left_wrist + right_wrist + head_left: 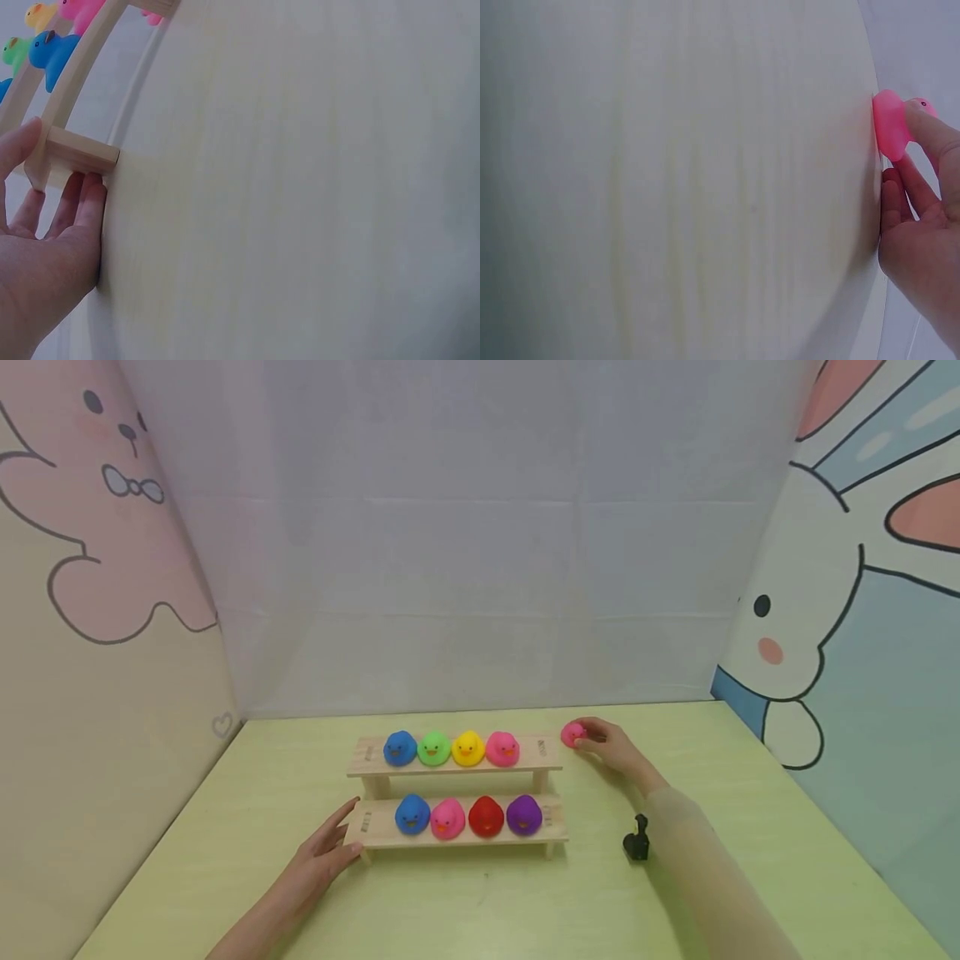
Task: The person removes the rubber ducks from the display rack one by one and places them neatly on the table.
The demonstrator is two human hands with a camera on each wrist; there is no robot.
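**A nudge to the pale wooden two-tier rack (457,771) could spill its ducks**

At the rack's left end, the left hand (322,858) grips the lower board (480,842), thumb against the wood and fingers by its short square leg (81,150). A twist or lift there could tilt the board and slide ducks off. Right of the rack and apart from it sits a small black object with an upright stem (637,842); a low sweep of the cream right sleeve (697,852), just beside it, could knock it over.

The rack's lower tier bears round, rubbery-looking ducks: blue duck (412,815), pink duck (447,819), red duck (486,817) and purple duck (524,815). Its upper tier bears another blue (400,748), a green (434,748), a yellow (468,748) and another pink (502,748), packed close, so a bump to one could shove its neighbours. Whether the tiers are joined cannot be told; if separate, the upper goes unsteadied.

Just beyond the rack's upper right end, the right hand (615,752) pinches a bright pink, rounded duck (572,735) between thumb and fingers. A slack pinch could drop it; a leftward drift could strike the rack.
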